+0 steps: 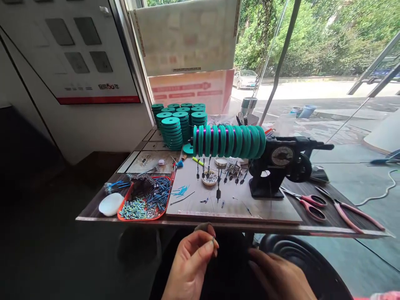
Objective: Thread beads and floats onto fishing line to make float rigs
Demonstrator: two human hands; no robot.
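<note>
My left hand (195, 260) is in front of the table edge, thumb and forefinger pinched on something tiny; only a thin dark tip shows between them. To its right, my right hand (278, 271) is smeared by motion, so I cannot make out its fingers or whether it holds anything. Beyond the hands, a beige board (190, 206) carries small blue-and-dark pieces (204, 201) and a round dish of beads (209, 178). Above the board, a row of green spools (229, 141) sits on the shaft of a black hand-cranked winder (281, 160); several dark weights hang below the spools.
A red tray (145, 198) of springs and small tubes stands at left beside a white lid (111, 204). Stacks of green spools (171, 131) are at the back. Scissors (309, 204) and pink-handled pliers (350, 210) lie at right. A black round stool (300, 258) is below.
</note>
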